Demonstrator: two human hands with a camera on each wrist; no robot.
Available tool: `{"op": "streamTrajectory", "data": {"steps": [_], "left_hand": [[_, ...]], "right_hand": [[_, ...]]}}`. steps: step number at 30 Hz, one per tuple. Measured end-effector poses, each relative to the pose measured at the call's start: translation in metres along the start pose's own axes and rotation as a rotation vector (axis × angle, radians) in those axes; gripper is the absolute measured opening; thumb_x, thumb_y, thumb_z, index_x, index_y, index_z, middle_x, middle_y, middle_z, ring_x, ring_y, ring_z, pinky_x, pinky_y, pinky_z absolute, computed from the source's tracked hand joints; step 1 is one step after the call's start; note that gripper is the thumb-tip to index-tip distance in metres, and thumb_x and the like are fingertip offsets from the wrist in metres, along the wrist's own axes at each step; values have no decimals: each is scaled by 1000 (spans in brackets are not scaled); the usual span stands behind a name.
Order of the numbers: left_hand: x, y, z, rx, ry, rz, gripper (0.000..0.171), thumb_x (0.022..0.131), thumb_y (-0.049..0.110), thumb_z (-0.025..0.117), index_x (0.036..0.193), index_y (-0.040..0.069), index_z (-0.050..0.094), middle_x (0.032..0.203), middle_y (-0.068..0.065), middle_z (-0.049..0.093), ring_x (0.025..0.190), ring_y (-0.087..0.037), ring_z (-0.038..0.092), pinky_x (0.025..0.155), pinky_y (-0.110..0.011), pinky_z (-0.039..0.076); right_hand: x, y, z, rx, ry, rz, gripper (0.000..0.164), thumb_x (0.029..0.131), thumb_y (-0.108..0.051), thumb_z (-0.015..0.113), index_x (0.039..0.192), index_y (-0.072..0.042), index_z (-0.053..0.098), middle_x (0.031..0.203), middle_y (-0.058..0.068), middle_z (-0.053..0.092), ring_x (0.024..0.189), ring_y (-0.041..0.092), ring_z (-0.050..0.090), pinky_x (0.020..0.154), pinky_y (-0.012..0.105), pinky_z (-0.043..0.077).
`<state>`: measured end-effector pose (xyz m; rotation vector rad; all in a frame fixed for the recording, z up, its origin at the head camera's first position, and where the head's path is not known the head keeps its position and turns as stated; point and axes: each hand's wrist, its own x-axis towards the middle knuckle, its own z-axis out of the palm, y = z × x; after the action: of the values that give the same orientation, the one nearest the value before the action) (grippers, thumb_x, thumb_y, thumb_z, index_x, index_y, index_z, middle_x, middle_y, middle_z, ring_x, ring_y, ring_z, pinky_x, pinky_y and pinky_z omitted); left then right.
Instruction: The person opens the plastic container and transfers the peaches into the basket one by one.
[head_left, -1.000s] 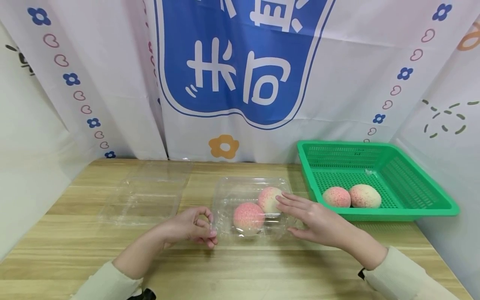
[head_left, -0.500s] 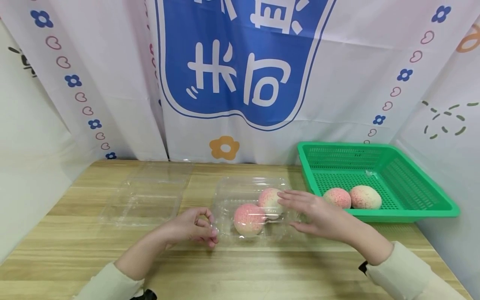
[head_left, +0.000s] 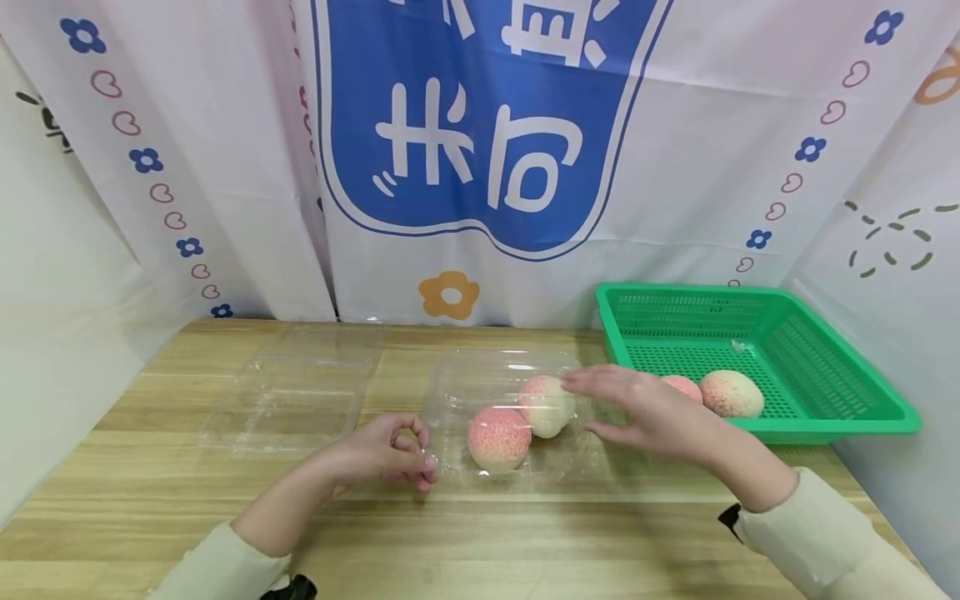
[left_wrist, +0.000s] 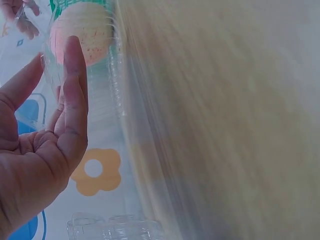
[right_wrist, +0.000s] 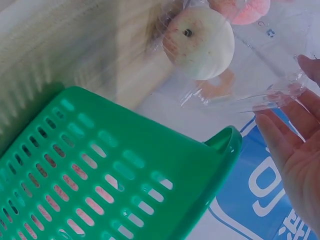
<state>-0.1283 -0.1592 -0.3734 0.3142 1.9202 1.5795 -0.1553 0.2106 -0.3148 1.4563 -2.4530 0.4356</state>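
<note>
In the head view a clear plastic clamshell box point(head_left: 453, 383) sits at mid table. Two pink-and-cream peaches are inside, one at the front point(head_left: 498, 442) and one behind it to the right point(head_left: 546, 408). My left hand point(head_left: 386, 454) is at the box's left front corner, thumb and fingers on either side of the plastic edge. My right hand point(head_left: 648, 408) is at the right side, thumb and fingertips about the lid's edge, which stands raised. In the right wrist view the plastic lip lies between the fingers point(right_wrist: 277, 132) and thumb, apart from the nearer peach point(right_wrist: 200, 42).
A green slotted basket point(head_left: 847, 358) stands at the right with two peaches in it, one point(head_left: 731, 394) plain to see and one partly behind my right hand. A second clear clamshell point(head_left: 300, 396) lies open at the left. A printed cloth point(head_left: 247, 225) hangs behind the table.
My right hand has risen slightly and shifted right, and the lid's right side has lifted with it. The left hand has stayed in place. The peaches have not moved.
</note>
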Motion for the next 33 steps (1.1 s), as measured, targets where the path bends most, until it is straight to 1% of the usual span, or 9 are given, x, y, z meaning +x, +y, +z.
{"op": "streamTrajectory", "data": {"steps": [10, 11, 14, 16, 18, 21, 23, 27, 33], "left_hand": [[2, 2, -1, 55, 25, -28, 29, 91, 12, 70, 107, -3, 50, 89, -11, 75, 81, -23, 75, 76, -36, 55], [2, 2, -1, 61, 24, -26, 30, 91, 12, 70, 107, -3, 50, 89, -11, 75, 82, -23, 75, 76, -35, 55], [2, 3, -1, 68, 18, -21, 31, 91, 14, 71, 107, -3, 50, 90, -12, 76, 82, -22, 75, 76, -35, 54], [2, 4, -1, 63, 15, -20, 32, 91, 15, 71, 106, -3, 50, 91, -13, 76, 82, -23, 75, 76, -35, 54], [2, 5, -1, 59, 12, -19, 31, 91, 14, 71, 106, -3, 49, 91, -13, 76, 82, -23, 75, 77, -35, 54], [2, 5, -1, 54, 12, -20, 30, 92, 13, 70, 106, -3, 49, 91, -13, 76, 83, -23, 75, 77, -35, 54], [2, 6, 0, 55, 11, -19, 30, 92, 13, 70, 106, -2, 49, 90, -13, 76, 83, -23, 75, 77, -35, 54], [1, 5, 0, 54, 5, -13, 30, 91, 13, 70, 106, -2, 49, 90, -13, 75, 83, -23, 74, 78, -35, 54], [0, 3, 0, 46, 0, -5, 30, 91, 13, 71, 105, -2, 49, 89, -12, 75, 83, -23, 74, 77, -35, 54]], "right_hand": [[5, 6, -6, 75, 21, 65, 51, 80, -9, 82, 128, -7, 65, 125, 8, 70, 111, 24, 69, 86, 38, 58], [5, 6, -7, 92, 21, 78, 51, 80, -9, 82, 128, -7, 65, 125, 8, 70, 108, 22, 70, 84, 36, 59], [6, 7, -8, 140, 12, 125, 49, 83, -9, 79, 129, -7, 64, 125, 9, 70, 90, 12, 68, 75, 28, 57], [8, 8, -9, 174, 11, 152, 48, 84, -8, 78, 129, -6, 64, 125, 10, 70, 87, 9, 66, 73, 26, 57], [9, 9, -11, 205, 6, 178, 46, 85, -8, 77, 130, -6, 64, 126, 10, 69, 90, 12, 68, 75, 27, 59], [12, 10, -13, 257, -2, 201, 45, 86, -7, 76, 129, -5, 64, 128, 12, 68, 110, 27, 68, 81, 34, 60], [14, 11, -15, 295, -20, 222, 44, 88, -7, 74, 130, -4, 63, 130, 13, 67, 116, 32, 65, 83, 37, 60], [15, 11, -18, 344, -52, 271, 41, 92, -11, 71, 132, -5, 63, 132, 12, 66, 118, 31, 64, 85, 40, 59], [19, 13, -21, 373, -69, 305, 40, 92, -12, 70, 131, -7, 63, 132, 10, 67, 118, 26, 65, 86, 37, 59]]}}
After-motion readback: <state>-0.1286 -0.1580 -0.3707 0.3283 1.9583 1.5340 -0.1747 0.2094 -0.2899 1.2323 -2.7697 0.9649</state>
